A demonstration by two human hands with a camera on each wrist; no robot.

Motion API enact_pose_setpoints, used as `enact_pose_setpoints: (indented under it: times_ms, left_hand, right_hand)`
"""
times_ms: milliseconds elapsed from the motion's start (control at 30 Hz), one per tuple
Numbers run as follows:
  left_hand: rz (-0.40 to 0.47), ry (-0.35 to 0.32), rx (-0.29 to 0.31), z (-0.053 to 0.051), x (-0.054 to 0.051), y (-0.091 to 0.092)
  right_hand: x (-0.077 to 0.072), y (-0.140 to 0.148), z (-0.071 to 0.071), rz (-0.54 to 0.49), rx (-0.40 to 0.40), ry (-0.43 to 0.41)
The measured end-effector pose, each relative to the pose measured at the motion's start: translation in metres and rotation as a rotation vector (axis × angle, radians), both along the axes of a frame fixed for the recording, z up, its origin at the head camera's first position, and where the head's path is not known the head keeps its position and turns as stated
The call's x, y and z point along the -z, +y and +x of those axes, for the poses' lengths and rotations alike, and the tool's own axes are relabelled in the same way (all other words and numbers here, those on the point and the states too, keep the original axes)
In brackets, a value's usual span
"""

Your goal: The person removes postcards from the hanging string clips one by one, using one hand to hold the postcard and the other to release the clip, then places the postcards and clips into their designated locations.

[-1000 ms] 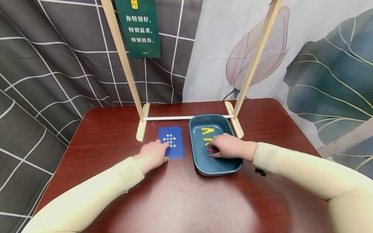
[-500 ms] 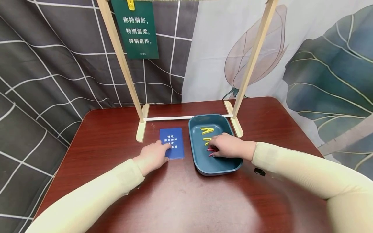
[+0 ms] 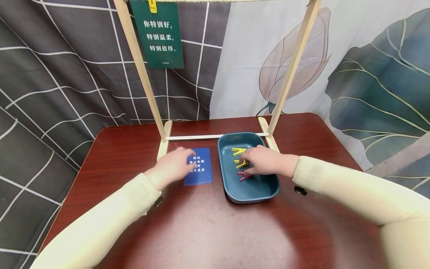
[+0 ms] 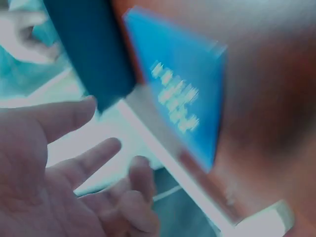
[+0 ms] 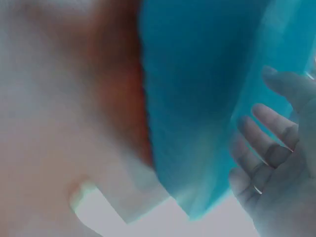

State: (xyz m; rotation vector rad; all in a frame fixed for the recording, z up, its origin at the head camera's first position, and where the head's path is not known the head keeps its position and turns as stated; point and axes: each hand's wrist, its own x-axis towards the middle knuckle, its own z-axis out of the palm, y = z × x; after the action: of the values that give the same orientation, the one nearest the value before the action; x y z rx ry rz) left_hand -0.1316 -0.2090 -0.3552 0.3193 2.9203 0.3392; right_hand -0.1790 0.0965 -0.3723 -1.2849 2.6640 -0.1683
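My left hand point(image 3: 172, 166) hovers at the left side of a blue card point(image 3: 202, 176) with white printed writing. Its fingers are loosely bent and nothing is in them; the left wrist view shows the card point(image 4: 177, 84) apart from them. The right hand point(image 3: 265, 161) is over a dark blue plastic tray point(image 3: 236, 192), fingers relaxed. Inside the tray, a yellow clothespin point(image 3: 239, 151) lies at the back, a second yellow clothespin point(image 3: 240, 165) in the middle and a pink clothespin point(image 3: 243, 177) nearer me, the latter two partly hidden by the right hand.
A wooden frame point(image 3: 142, 71) stands at the back of the reddish-brown table point(image 3: 215, 231), with a white bar point(image 3: 195, 137) low across it. From its rope point(image 3: 215, 1) hangs a green card point(image 3: 164, 56), held by a yellow clothespin point(image 3: 152, 6). Patterned cloths cover the wall behind.
My left hand has lifted off the blue card, slightly up and left. The right hand has risen from the pink clothespin, which stays in the tray.
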Motion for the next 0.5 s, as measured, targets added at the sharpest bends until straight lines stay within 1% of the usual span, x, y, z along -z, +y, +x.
enact_pose_setpoints:
  times_ms: [33,100,167,233,267,333,400,467,500]
  left_hand:
    - [0.043,0.019,-0.013,-0.005,-0.007,-0.002]
    - [0.165,0.054,-0.050,-0.016,-0.020,-0.004]
    - [0.335,0.084,-0.112,-0.029,-0.033,-0.006]
    - [0.549,0.103,-0.186,-0.043,-0.044,-0.008]
    - [0.674,0.107,-0.229,-0.049,-0.049,-0.009]
    - [0.933,0.109,-0.320,-0.061,-0.059,-0.009]
    - [1.176,0.104,-0.391,-0.070,-0.069,-0.010]
    - [1.393,0.100,-0.445,-0.077,-0.078,-0.010]
    - [1.489,0.096,-0.469,-0.080,-0.082,-0.009]
  right_hand:
    - [-0.007,0.000,-0.003,-0.003,0.002,0.015]
    - [-0.025,0.001,-0.008,-0.024,0.019,0.045]
    - [-0.047,0.001,-0.013,-0.056,0.039,0.081]
    - [-0.070,0.000,-0.018,-0.098,0.051,0.134]
    - [-0.082,-0.001,-0.020,-0.128,0.048,0.167]
    - [-0.105,-0.004,-0.027,-0.199,0.019,0.258]
    - [-0.129,-0.012,-0.034,-0.279,-0.014,0.351]
    - [-0.155,-0.025,-0.042,-0.352,-0.036,0.441]
    - [-0.170,-0.034,-0.046,-0.374,-0.033,0.483]
